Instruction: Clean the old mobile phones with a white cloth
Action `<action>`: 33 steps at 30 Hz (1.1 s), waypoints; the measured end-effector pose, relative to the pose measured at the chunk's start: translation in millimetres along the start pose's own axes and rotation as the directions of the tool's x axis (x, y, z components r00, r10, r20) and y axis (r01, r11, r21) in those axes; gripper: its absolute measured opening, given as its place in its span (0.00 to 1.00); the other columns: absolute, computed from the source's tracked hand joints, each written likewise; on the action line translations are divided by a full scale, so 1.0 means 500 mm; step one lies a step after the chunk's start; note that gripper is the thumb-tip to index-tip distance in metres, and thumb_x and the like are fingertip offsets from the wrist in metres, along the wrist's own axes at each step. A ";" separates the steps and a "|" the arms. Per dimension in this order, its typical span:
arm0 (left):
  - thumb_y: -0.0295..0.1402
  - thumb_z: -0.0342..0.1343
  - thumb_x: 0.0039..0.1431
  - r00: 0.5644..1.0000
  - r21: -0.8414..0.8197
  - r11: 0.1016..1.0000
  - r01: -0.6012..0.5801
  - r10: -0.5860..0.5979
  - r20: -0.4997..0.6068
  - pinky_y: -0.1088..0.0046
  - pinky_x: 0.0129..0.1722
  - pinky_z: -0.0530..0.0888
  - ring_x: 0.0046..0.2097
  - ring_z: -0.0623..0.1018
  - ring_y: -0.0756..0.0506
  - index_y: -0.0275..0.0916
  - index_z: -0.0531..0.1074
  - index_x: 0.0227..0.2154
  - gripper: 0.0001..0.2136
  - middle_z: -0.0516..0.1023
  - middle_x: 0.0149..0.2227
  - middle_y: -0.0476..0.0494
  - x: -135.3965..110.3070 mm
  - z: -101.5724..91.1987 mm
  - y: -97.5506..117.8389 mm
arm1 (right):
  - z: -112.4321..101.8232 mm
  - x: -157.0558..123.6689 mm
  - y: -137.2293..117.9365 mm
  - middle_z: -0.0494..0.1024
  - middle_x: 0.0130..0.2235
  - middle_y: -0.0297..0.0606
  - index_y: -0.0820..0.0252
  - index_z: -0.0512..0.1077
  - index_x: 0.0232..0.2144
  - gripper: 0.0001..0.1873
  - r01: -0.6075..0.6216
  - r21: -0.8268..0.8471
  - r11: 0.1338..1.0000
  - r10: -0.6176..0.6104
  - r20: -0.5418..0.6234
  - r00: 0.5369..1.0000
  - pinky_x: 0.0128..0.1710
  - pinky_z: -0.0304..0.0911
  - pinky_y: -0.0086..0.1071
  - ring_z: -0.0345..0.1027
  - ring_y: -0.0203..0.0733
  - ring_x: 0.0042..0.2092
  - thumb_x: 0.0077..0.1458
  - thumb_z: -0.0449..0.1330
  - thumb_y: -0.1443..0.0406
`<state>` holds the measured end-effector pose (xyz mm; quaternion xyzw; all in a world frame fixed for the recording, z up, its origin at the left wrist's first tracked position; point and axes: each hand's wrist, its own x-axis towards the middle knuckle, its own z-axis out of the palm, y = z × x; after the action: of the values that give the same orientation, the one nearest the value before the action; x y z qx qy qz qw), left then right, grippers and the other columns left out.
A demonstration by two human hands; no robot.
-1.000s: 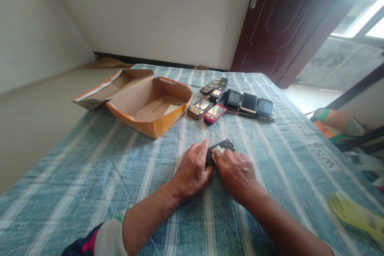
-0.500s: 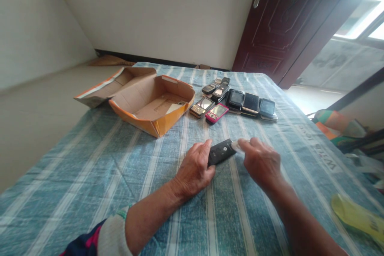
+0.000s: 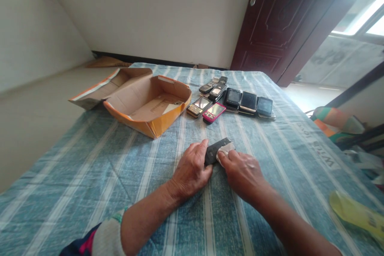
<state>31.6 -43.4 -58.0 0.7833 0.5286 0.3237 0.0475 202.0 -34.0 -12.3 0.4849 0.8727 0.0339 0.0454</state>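
A black mobile phone (image 3: 213, 150) lies at the middle of the cloth-covered surface, its dark side facing up. My left hand (image 3: 193, 167) grips its left end between thumb and fingers. In my right hand (image 3: 243, 171) is a bunched white tissue (image 3: 225, 149), pressed onto the phone's right part and hiding some of it. Beyond my hands, a pink phone (image 3: 214, 112) and a gold-and-black keypad phone (image 3: 199, 107) lie side by side.
An open orange cardboard box (image 3: 163, 122) stands at the left, its lid folded back. Several more phones, among them a dark touchscreen phone (image 3: 248, 101), lie in stacks at the back. A yellow plastic bag (image 3: 357, 212) rests at the right, and striped blue cloth (image 3: 144, 216) covers the surface.
My right hand has moved left and slightly down, bringing the tissue from the phone's right end onto its upper face. My left hand keeps its hold on the phone.
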 end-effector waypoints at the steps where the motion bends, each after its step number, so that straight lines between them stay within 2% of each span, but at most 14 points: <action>1: 0.24 0.55 0.49 1.000 -0.001 1.000 0.000 0.000 0.003 0.56 0.50 0.74 0.49 0.74 0.38 0.32 0.57 0.57 0.30 0.74 0.46 0.34 0.000 0.000 0.000 | -0.004 -0.001 -0.002 0.77 0.37 0.43 0.58 0.69 0.54 0.21 -0.012 -0.011 1.000 0.012 0.025 1.000 0.30 0.55 0.34 0.73 0.46 0.35 0.62 0.48 0.72; 6: 0.24 0.56 0.50 1.000 0.003 1.000 0.003 -0.003 0.018 0.56 0.49 0.75 0.49 0.74 0.38 0.33 0.58 0.57 0.29 0.75 0.44 0.36 0.002 -0.002 0.005 | -0.021 -0.003 -0.005 0.77 0.36 0.44 0.58 0.72 0.49 0.19 -0.074 -0.026 0.997 0.075 0.082 0.994 0.28 0.55 0.34 0.74 0.48 0.35 0.62 0.47 0.72; 10: 0.23 0.56 0.48 1.000 0.005 1.000 -0.005 0.005 0.020 0.56 0.49 0.75 0.49 0.74 0.37 0.32 0.59 0.56 0.29 0.75 0.44 0.35 0.003 -0.003 0.008 | -0.034 -0.006 0.013 0.76 0.34 0.40 0.54 0.74 0.44 0.17 -0.103 0.003 0.995 0.102 0.086 0.991 0.27 0.51 0.32 0.73 0.45 0.34 0.59 0.50 0.73; 14: 0.23 0.57 0.48 1.000 0.002 1.000 0.003 -0.003 0.007 0.56 0.49 0.74 0.49 0.74 0.37 0.34 0.59 0.55 0.29 0.75 0.44 0.36 0.003 -0.005 0.009 | -0.041 -0.012 0.045 0.75 0.32 0.37 0.54 0.75 0.34 0.15 -0.207 0.028 0.978 0.205 0.060 0.977 0.26 0.44 0.32 0.71 0.41 0.32 0.57 0.50 0.73; 16: 0.23 0.57 0.48 1.000 0.002 1.000 -0.001 0.001 0.002 0.56 0.50 0.75 0.49 0.74 0.38 0.34 0.59 0.55 0.29 0.75 0.45 0.36 0.003 -0.005 0.008 | -0.041 -0.012 0.057 0.75 0.31 0.35 0.53 0.75 0.32 0.15 -0.246 0.074 0.966 0.245 0.022 0.969 0.26 0.43 0.32 0.70 0.39 0.32 0.57 0.50 0.73; 20: 0.23 0.57 0.49 0.999 0.024 0.999 -0.021 0.022 -0.031 0.55 0.49 0.75 0.49 0.74 0.37 0.34 0.59 0.55 0.28 0.75 0.45 0.35 0.003 -0.002 0.002 | -0.032 -0.003 0.073 0.77 0.33 0.33 0.49 0.76 0.37 0.17 -0.291 0.247 0.924 0.310 -0.041 0.950 0.28 0.47 0.30 0.69 0.38 0.34 0.54 0.51 0.72; 26: 0.24 0.56 0.50 0.997 0.038 0.999 -0.037 0.040 -0.072 0.56 0.48 0.76 0.48 0.74 0.37 0.33 0.60 0.55 0.27 0.75 0.45 0.33 0.005 -0.002 -0.006 | -0.013 0.017 0.098 0.78 0.34 0.34 0.51 0.77 0.35 0.16 -0.376 0.363 0.853 0.411 -0.022 0.911 0.31 0.49 0.29 0.68 0.38 0.34 0.55 0.50 0.69; 30: 0.24 0.55 0.50 0.997 0.028 0.999 -0.024 0.026 -0.078 0.56 0.48 0.76 0.48 0.75 0.37 0.34 0.61 0.55 0.27 0.75 0.45 0.35 0.007 -0.003 -0.006 | 0.000 0.023 0.096 0.77 0.34 0.34 0.53 0.76 0.36 0.14 -0.349 0.365 0.863 0.394 -0.054 0.918 0.30 0.49 0.29 0.68 0.38 0.34 0.55 0.51 0.69; 33: 0.24 0.55 0.50 0.996 0.031 0.999 -0.028 0.030 -0.081 0.56 0.48 0.76 0.48 0.75 0.37 0.33 0.61 0.55 0.27 0.75 0.45 0.34 0.008 -0.004 -0.006 | 0.008 0.023 0.076 0.77 0.36 0.34 0.51 0.74 0.42 0.15 -0.280 0.319 0.905 0.325 -0.097 0.941 0.30 0.48 0.29 0.68 0.38 0.34 0.56 0.52 0.69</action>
<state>29.0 -39.2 -55.8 0.7776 0.5235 0.3482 0.0096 228.6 -4.1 -13.0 0.6120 0.7825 -0.0568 -0.0997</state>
